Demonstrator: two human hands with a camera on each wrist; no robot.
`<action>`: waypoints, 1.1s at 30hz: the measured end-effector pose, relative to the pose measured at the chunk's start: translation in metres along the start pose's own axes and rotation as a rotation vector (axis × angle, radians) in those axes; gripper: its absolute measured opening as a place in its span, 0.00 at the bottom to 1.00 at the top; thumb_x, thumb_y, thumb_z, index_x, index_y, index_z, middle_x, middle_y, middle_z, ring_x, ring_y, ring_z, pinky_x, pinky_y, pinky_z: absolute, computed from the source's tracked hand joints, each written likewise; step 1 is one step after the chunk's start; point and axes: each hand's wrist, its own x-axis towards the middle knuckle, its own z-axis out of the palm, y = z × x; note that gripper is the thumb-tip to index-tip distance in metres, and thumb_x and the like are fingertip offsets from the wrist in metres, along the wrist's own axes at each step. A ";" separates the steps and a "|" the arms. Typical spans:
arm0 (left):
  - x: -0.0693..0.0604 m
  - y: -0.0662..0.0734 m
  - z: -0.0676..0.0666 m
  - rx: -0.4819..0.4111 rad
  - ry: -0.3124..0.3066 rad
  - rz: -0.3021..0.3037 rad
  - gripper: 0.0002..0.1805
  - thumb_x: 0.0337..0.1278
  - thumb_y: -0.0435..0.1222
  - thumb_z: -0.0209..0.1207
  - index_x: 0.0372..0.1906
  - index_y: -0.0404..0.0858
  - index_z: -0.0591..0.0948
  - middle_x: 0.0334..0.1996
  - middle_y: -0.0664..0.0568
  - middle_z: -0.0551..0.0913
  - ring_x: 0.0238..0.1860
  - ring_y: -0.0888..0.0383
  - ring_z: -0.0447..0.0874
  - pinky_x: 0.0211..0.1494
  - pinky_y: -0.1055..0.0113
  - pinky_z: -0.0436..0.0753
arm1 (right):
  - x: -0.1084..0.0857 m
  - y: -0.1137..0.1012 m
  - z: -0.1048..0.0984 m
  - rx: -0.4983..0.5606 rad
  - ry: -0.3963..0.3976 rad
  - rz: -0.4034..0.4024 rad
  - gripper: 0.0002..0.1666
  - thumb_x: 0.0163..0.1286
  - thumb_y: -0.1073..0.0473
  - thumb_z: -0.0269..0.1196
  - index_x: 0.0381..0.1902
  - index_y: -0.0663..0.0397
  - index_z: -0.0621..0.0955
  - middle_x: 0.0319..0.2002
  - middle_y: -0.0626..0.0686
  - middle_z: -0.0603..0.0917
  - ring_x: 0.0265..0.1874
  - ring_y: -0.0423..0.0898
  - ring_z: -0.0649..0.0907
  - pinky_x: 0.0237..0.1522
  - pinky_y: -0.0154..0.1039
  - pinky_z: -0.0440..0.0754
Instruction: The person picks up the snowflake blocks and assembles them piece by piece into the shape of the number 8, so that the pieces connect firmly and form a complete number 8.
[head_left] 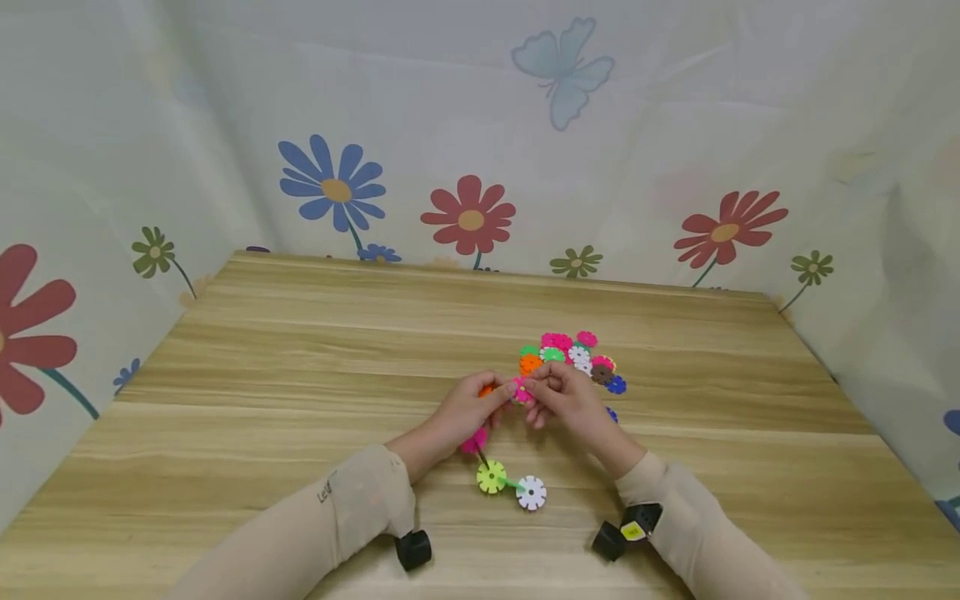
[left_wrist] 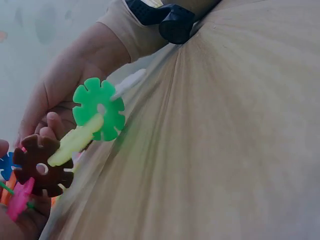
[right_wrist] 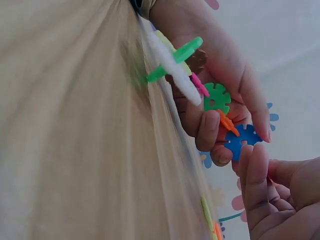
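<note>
A chain of notched plastic discs hangs from my left hand (head_left: pixel 468 407), whose thumb and fingers grip its upper end near a blue disc (right_wrist: pixel 242 142) and an orange disc (right_wrist: pixel 228 122). Down the chain come a green disc (right_wrist: pixel 216 97), a pink disc (head_left: pixel 473 441), a brown disc (left_wrist: pixel 42 167), a yellow disc (head_left: pixel 491 477), another green disc (left_wrist: pixel 100 110) and a white disc (head_left: pixel 531 492). Facing it, my right hand (head_left: pixel 567 402) pinches a bright pink disc (head_left: pixel 522 389) at the left fingertips. Whether that disc is joined to the blue one is hidden.
Beyond the right hand lies a loose pile of discs, among them an orange disc (head_left: pixel 530 363), a white disc (head_left: pixel 578 355) and a blue disc (head_left: pixel 617 384). The wooden table (head_left: pixel 300 333) meets a flower-printed cloth (head_left: pixel 420 100) at its back edge.
</note>
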 end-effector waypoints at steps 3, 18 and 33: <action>0.000 0.001 -0.002 -0.053 -0.036 -0.008 0.17 0.67 0.43 0.55 0.48 0.32 0.78 0.33 0.45 0.82 0.19 0.61 0.75 0.22 0.71 0.75 | 0.000 -0.002 -0.001 -0.028 -0.012 -0.015 0.11 0.72 0.65 0.54 0.43 0.72 0.73 0.22 0.51 0.82 0.18 0.38 0.81 0.22 0.32 0.82; 0.002 0.003 -0.009 -0.104 -0.003 -0.037 0.12 0.66 0.36 0.55 0.49 0.33 0.77 0.25 0.47 0.80 0.17 0.60 0.75 0.20 0.70 0.77 | 0.001 -0.010 -0.017 -0.297 0.051 -0.052 0.15 0.71 0.61 0.58 0.46 0.70 0.78 0.29 0.67 0.83 0.20 0.42 0.82 0.22 0.36 0.82; 0.001 0.004 -0.009 0.100 0.039 0.086 0.23 0.55 0.32 0.65 0.57 0.39 0.76 0.32 0.47 0.74 0.15 0.59 0.73 0.17 0.71 0.74 | 0.004 -0.011 -0.038 -0.835 0.094 -0.128 0.09 0.63 0.62 0.66 0.39 0.62 0.83 0.31 0.56 0.85 0.29 0.47 0.82 0.35 0.40 0.81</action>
